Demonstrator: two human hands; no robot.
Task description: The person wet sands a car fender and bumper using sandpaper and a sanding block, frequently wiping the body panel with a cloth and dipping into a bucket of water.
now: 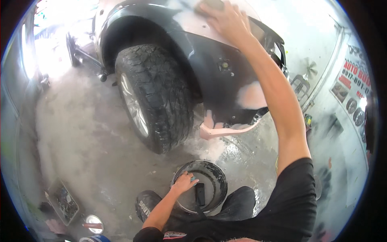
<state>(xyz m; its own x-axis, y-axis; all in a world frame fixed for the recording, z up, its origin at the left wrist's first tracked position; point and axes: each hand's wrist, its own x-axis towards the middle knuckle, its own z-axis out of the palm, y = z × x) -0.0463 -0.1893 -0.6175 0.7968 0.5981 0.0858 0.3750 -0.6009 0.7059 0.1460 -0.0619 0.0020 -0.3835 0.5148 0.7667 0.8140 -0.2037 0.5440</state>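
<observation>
My right arm stretches up to the dark car bumper (238,76), which has pale sanded-looking patches. There my right hand (227,20) presses a grey-brown pad (211,5) against the panel; its exact kind is unclear. Down between my knees stands a round black bucket (223,179) with liquid in it. Just inside its rim, my left hand (184,183) has its fingers closed around a small teal thing (193,178), mostly hidden by them. Beside that hand, a black oblong block (200,193) shows in the bucket.
A large black tyre (161,97) on a silver wheel is turned outward at the left. Wet grey floor (96,133) surrounds it. Lower left are a tray (66,203) of small things and a round white lid (94,224). A fan (309,67) stands by the right wall.
</observation>
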